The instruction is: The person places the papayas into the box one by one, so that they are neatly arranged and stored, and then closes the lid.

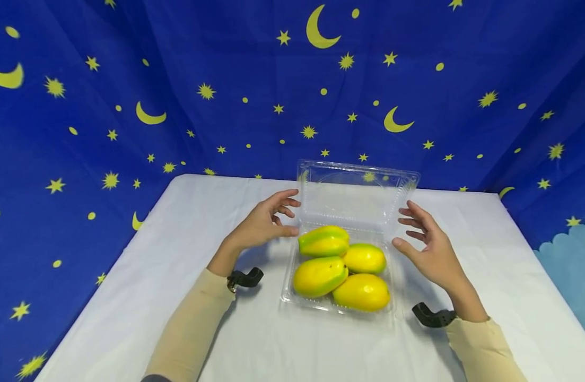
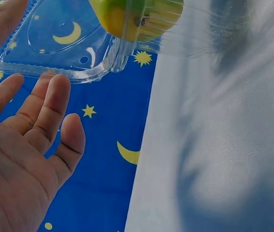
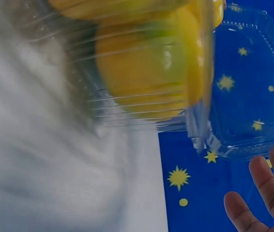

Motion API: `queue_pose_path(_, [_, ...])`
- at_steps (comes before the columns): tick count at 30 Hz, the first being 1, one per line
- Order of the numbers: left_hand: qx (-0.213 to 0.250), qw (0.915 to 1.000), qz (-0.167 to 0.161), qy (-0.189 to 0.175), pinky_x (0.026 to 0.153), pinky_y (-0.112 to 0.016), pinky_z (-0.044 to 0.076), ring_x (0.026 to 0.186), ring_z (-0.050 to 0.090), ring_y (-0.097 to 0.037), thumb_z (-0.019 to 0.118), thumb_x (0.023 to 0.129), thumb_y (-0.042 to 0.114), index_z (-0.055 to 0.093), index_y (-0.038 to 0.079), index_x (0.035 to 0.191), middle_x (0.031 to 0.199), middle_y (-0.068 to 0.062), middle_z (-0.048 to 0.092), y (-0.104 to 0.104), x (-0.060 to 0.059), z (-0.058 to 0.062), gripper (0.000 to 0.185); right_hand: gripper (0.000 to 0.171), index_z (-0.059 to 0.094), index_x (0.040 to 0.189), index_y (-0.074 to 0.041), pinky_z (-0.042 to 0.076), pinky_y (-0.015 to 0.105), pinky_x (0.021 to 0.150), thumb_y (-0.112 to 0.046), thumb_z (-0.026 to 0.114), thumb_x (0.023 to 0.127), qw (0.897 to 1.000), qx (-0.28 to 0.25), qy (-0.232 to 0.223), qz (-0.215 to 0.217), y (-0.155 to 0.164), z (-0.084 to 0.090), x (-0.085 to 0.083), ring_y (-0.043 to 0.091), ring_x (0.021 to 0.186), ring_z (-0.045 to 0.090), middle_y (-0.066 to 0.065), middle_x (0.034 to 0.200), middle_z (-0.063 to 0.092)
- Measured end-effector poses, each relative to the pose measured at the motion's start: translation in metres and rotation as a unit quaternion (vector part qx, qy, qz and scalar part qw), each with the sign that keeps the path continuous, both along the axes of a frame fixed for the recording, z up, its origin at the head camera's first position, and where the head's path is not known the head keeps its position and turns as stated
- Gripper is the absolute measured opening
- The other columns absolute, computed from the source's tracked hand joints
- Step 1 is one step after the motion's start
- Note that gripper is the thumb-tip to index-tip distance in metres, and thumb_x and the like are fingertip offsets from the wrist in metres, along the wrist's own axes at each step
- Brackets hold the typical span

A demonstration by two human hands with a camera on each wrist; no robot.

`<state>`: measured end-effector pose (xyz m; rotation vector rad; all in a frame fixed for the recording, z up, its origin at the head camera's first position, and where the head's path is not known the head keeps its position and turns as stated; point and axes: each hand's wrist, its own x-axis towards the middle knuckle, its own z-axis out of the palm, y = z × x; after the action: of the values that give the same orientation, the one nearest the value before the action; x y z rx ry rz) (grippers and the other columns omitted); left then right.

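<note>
A clear plastic clamshell box [image 1: 292, 281] stands on the table with its hinged lid [image 1: 349, 199] raised at the back. Several yellow-green fruits, like mangoes or papayas, lie in its base, among them a fruit [image 1: 361, 292] at the front right. At the lid's left side is my left hand [image 1: 268, 220], fingers spread and loosely bent; its fingertips are close to the lid's rim [image 2: 79, 75], and contact is unclear. My right hand [image 1: 430, 249] is held beside the lid's right side, fingers apart, with nothing in it. The right wrist view shows its fingertips just by the lid's edge [image 3: 238, 152].
A white cloth [image 1: 254, 339] covers the table. Behind and at the sides hangs a blue curtain [image 1: 254, 63] with yellow moons and stars. Each wrist wears a black camera mount, the left mount [image 1: 246, 277] and the right mount [image 1: 433, 315].
</note>
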<state>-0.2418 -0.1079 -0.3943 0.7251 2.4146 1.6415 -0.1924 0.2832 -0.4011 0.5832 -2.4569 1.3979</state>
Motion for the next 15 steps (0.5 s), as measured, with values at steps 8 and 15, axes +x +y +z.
queue_pose_path(8, [-0.02,0.9995,0.0,0.025,0.084,-0.042,0.05,0.118,0.058,-0.033,0.084,0.083,0.02,0.04,0.03,0.152,0.142,-0.005,0.056,-0.002,0.008,0.01,0.083,0.087,0.032,0.157,-0.019,0.04,0.007,0.099,0.002,0.077,0.085,1.0,0.001,0.021,-0.001,-0.001,0.01,0.009,-0.001,0.126,0.051,0.011,0.146,0.052])
queue_pose_path(15, [-0.032,0.9989,-0.001,0.033,0.086,-0.041,0.05,0.117,0.058,-0.028,0.083,0.083,0.015,0.042,0.029,0.151,0.143,-0.003,0.056,-0.004,0.018,0.014,0.08,0.089,0.036,0.155,-0.02,0.04,0.008,0.102,0.006,0.078,0.081,0.999,-0.005,0.039,-0.002,0.001,0.011,0.019,0.0,0.129,0.05,0.013,0.145,0.053])
